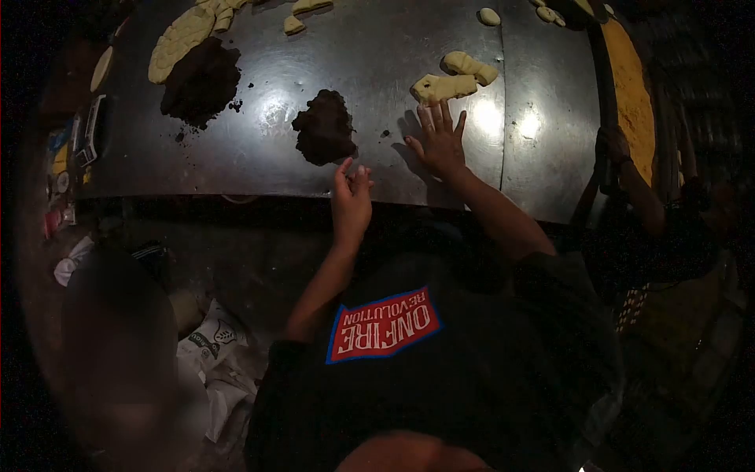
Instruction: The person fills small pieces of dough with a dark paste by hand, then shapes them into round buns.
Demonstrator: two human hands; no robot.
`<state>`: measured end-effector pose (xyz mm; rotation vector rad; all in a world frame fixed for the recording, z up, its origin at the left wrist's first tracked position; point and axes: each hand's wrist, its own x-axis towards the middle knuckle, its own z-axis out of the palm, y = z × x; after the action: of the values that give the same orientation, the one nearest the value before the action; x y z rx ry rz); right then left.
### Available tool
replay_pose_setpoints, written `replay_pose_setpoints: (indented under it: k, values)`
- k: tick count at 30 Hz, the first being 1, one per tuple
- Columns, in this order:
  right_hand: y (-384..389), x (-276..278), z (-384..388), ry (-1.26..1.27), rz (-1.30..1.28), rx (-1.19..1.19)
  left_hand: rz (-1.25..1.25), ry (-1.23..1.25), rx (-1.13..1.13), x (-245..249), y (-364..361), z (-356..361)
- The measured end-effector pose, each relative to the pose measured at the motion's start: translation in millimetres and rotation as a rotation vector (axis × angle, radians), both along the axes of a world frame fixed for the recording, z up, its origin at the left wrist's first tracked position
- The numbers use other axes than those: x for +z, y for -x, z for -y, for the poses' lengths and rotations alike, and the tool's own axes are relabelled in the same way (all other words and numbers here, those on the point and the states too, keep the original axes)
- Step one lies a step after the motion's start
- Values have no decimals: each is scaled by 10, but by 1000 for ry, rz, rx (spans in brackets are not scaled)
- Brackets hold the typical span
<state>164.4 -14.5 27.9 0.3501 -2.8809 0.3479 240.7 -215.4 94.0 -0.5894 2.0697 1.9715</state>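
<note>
My left hand (351,197) is at the table's near edge, just below a dark crumbly mound (325,128), its fingers apart and partly bent, holding nothing. My right hand (440,141) is spread over the metal table (385,47), with its fingertips at the lower edge of a pale dough piece (443,88). Another pale dough piece (472,68) lies against that one, a little farther back. Whether the right fingertips press on the dough or only reach its edge is hard to tell.
A larger dark mound (201,82) lies at the left beside a flat dough sheet (182,43). Small dough pieces (489,16) lie at the back. Another person's arm (641,193) is at the right, near a yellow surface (629,94). White sacks (216,354) lie on the floor.
</note>
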Motion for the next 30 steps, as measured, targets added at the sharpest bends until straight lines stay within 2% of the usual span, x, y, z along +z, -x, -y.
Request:
replay_pose_setpoints:
  k: [2, 3, 5, 6, 8, 9, 11, 13, 14, 15, 16, 17, 19, 20, 21, 22, 23, 25, 26, 27, 29, 30]
  values:
    - [-60, -32, -12, -115, 119, -20, -29, 41, -28, 40, -173, 23]
    - [-10, -49, -31, -123, 108, -27, -85, 18, -38, 7, -129, 11]
    - [11, -116, -41, -55, 265, -34, -137, -5, -56, 28, -117, 23]
    - [98, 11, -68, -56, 263, -40, -153, -53, -49, 77, -122, 33]
    - [307, 253, -186, 233, 821, -75, -168, -100, -48, 98, -137, 55]
    - [252, 217, -169, 236, 812, -82, -176, -117, -32, 77, -119, 75]
    - [-51, 46, -65, 75, 55, -202, -206, -136, -34, 9, 21, 96]
    - [-316, -175, -84, -71, 140, -42, -203, -164, -42, -54, 171, 68]
    - [-202, -131, -121, -76, 108, -53, -180, -109, -63, 53, 301, -14]
    - [-179, -108, -112, -43, 198, -67, -190, -109, -76, 68, 433, -89]
    - [-222, -84, -101, -6, 294, -86, -207, -42, -171, 79, 584, -166]
    - [-204, -37, -163, -6, 269, -103, -246, 22, -261, 95, 842, -283]
    - [-334, 46, -349, -63, 426, 112, -232, 70, -316, -14, 1293, -540]
    - [-440, 78, -425, -93, 508, 221, -271, 219, -373, -29, 1487, -678]
    - [-608, 82, -455, -39, 479, 218, -307, 369, -428, -82, 1673, -803]
    - [-736, 42, -506, 39, 225, 253, -403, 542, -442, -378, 1881, -914]
    - [-618, 218, -603, 37, 216, 243, -415, 540, -449, -627, 2024, -990]
    - [-343, 742, -820, 381, 981, 62, -400, 843, -809, -925, 2285, -1156]
    - [-246, 679, -1018, 597, 859, -50, -351, 736, -753, -902, 2249, -1233]
    - [-113, 685, -1181, 807, 725, -162, -356, 736, -760, -840, 2240, -1274]
    - [154, 778, -1292, 1295, 38, -534, -134, 696, -857, -720, 2192, -1309]
    - [285, 847, -1326, 1298, 42, -539, -129, 697, -861, -677, 2101, -1314]
